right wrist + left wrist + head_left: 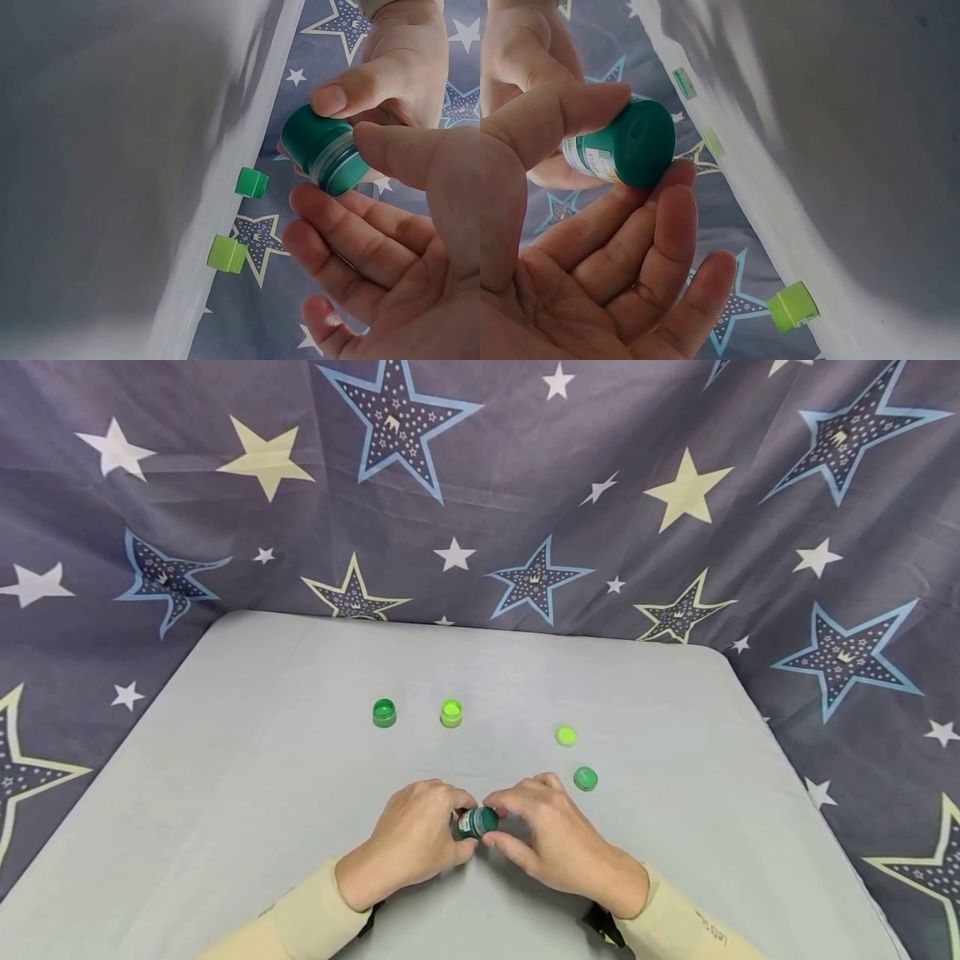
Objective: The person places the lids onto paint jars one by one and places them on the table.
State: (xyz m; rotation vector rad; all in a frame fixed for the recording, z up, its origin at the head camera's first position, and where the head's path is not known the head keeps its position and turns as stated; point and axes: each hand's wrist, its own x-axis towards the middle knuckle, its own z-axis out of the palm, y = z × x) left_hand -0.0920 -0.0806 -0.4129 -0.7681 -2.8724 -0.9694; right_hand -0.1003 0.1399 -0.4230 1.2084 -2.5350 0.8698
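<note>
A small dark green paint jar (pixel 467 824) lies on its side between both hands, low over the near part of the table. My left hand (pixel 418 827) grips its body between thumb and fingers, and the jar's smooth base (pixel 649 142) faces the left wrist camera. At the other end is a lid (pixel 343 166) with a clear rim. My right hand (pixel 558 839) pinches this lid, thumb on its upper edge and fingertips below. A label shows partly on the jar's side; the fingers cover the rest.
Farther back on the grey-white table (pixel 300 693) stand an uncapped green jar (pixel 384 715) and an uncapped lime jar (pixel 452 715). Right of them lie a lime lid (pixel 566 736) and a green lid (pixel 586 778). A star-patterned cloth (pixel 480 510) hangs behind the table.
</note>
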